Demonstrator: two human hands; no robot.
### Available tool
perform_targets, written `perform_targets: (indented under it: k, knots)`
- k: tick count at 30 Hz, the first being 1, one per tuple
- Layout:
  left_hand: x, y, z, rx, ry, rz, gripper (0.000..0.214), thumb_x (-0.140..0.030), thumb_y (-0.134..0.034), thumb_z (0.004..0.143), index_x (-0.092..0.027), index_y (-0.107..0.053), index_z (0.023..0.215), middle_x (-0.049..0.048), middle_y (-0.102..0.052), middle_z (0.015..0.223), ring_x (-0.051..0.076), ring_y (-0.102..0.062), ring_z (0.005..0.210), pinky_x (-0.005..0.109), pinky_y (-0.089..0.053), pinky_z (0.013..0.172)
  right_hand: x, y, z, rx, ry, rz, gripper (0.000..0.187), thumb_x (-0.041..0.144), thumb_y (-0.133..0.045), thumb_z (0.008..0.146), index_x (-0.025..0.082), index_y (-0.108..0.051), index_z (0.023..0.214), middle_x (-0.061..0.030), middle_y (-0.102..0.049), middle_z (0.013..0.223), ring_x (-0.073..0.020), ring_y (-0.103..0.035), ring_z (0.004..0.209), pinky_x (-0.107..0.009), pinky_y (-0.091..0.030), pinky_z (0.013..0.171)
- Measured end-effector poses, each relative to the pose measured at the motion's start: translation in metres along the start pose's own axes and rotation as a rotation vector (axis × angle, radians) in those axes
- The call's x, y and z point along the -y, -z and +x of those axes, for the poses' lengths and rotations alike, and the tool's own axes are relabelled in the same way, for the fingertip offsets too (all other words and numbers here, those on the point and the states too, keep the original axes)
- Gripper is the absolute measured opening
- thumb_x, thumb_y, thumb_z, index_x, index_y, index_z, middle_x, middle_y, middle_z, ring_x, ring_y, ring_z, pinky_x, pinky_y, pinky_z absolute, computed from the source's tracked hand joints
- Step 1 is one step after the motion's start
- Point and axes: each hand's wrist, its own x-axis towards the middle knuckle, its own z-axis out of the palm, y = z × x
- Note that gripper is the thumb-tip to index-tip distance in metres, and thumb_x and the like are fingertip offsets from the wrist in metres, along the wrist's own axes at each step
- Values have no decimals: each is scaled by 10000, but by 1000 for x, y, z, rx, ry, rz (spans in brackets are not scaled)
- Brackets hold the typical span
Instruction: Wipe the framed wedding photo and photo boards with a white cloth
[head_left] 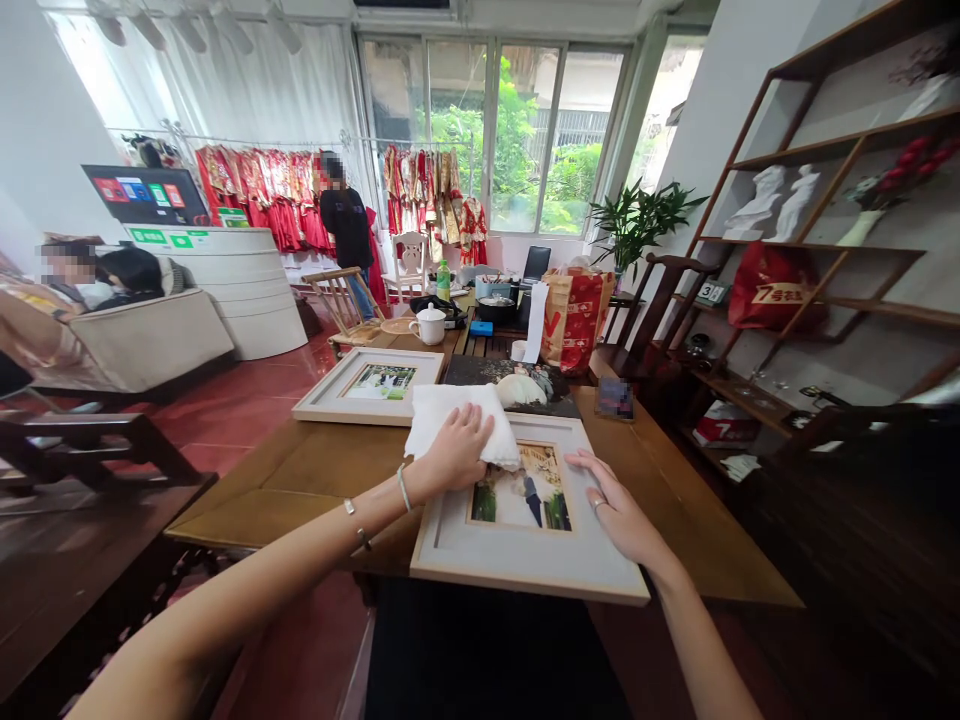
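A pale wooden picture frame (529,585) with a wide white mat and a photo (551,485) lies in front of me, its near edge jutting past the table edge. My left hand (459,445) is closed loosely over a folded white cloth (442,405) and presses it onto the frame's upper left part. The cloth hides that corner. Spread along the frame's right side is my right hand (611,500), fingers stretched over the mat. A second framed photo (382,382) lies behind to the left. Touching the cloth's far side is a dark photo panel (540,385).
On the wooden table (247,500) stand a white lidded mug (430,324), a red-and-tan paper bag (577,318) and a phone-like object (615,398). A dark chair (652,310) and shelves (825,250) flank the right. People are at the back and left.
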Motion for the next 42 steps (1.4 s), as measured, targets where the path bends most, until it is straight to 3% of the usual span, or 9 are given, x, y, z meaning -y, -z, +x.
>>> perform_targets:
  k: [5, 10, 13, 20, 24, 28, 31, 37, 42]
  knots:
    - [-29, 10, -33, 97, -105, -125, 723, -161, -513, 685, -93, -364, 1389, 210, -377, 1410, 361, -292, 1341, 493, -224, 1090, 0, -3, 0, -51, -9, -1, 462, 157, -398, 779, 256, -530, 1211, -58, -412, 1440, -209, -334, 1366, -451, -211, 1139]
    - [-69, 27, -84, 164, -225, -346, 812, -168, -504, 675, -188, -255, 1447, 130, -305, 1480, 317, -207, 1386, 491, -197, 1119, -7, 1, -1, -76, 11, 13, 457, 147, -408, 767, 261, -548, 1188, -55, -448, 1416, -207, -363, 1350, -453, -220, 1136]
    - [-79, 26, -95, 169, -273, -378, 875, -194, -536, 650, -199, -204, 1460, 127, -274, 1497, 325, -172, 1396, 511, -178, 1121, -12, 1, 0, -78, 13, 18, 458, 152, -410, 764, 256, -551, 1187, -58, -448, 1417, -214, -363, 1351, -457, -219, 1136]
    - [-49, -1, -48, 73, -217, -184, 830, -238, -611, 662, -158, -273, 1416, 199, -271, 1480, 341, -211, 1381, 517, -177, 1105, -19, -4, 4, -65, 19, 18, 458, 150, -418, 770, 277, -543, 1192, -45, -447, 1418, -202, -348, 1360, -445, -213, 1140]
    - [-34, -9, -13, 3, -116, -39, 817, -115, -582, 660, -107, -259, 1411, 218, -263, 1482, 320, -191, 1392, 471, -195, 1105, -23, -3, 7, -49, 7, 9, 454, 156, -409, 784, 269, -525, 1208, -58, -434, 1424, -210, -335, 1366, -458, -206, 1139]
    - [-22, -16, 10, -106, -92, 70, 797, -97, -572, 665, -90, -277, 1406, 209, -230, 1498, 325, -118, 1406, 487, -107, 1122, -27, -1, 9, -45, 2, 14, 457, 158, -404, 790, 266, -522, 1218, -61, -424, 1430, -209, -319, 1374, -457, -200, 1140]
    - [-11, -25, 19, -65, -122, 66, 776, -131, -567, 673, -143, -307, 1404, 168, -243, 1504, 322, -126, 1404, 514, -104, 1111, -29, -1, 8, -50, -3, 15, 462, 157, -411, 791, 284, -526, 1220, -44, -409, 1444, -212, -318, 1375, -464, -187, 1143]
    - [-10, -28, 10, 36, -154, -30, 782, -162, -519, 703, -134, -253, 1437, 179, -279, 1484, 327, -200, 1385, 519, -166, 1092, -33, -4, 8, -78, -5, 3, 469, 151, -409, 781, 288, -538, 1211, -38, -442, 1419, -220, -346, 1359, -474, -203, 1137]
    - [-45, -17, -38, 113, -217, -142, 822, -215, -527, 683, -124, -235, 1446, 184, -308, 1470, 341, -235, 1370, 524, -151, 1105, -39, -7, 11, -80, -16, -1, 465, 152, -403, 775, 266, -533, 1206, -54, -451, 1412, -218, -348, 1359, -456, -218, 1135]
